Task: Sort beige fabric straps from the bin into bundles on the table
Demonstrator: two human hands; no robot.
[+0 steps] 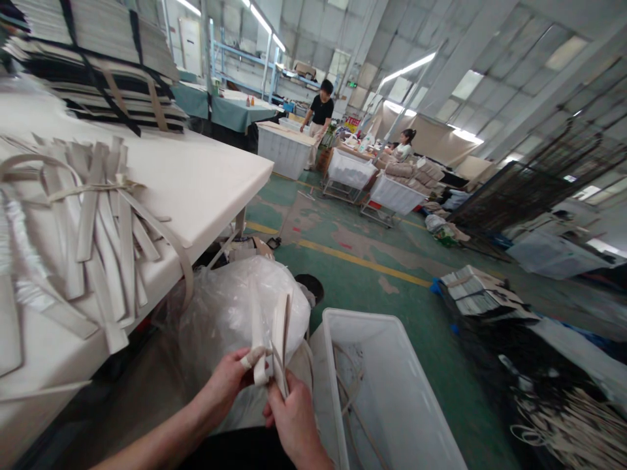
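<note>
In a big workshop, near a white bin [392, 391], the left hand [230, 382] and right hand [294, 418] pinch cream strips [277, 339] tight; keep the ends even.

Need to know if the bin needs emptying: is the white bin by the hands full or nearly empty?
Nearly empty. The white bin shows mostly bare walls and floor, with only a few thin strips lying inside.

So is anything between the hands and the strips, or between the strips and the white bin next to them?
Nothing visible. The left hand and right hand both already grip the beige strips. The white bin sits open just to their right, with only loose cords at its bottom.
</note>
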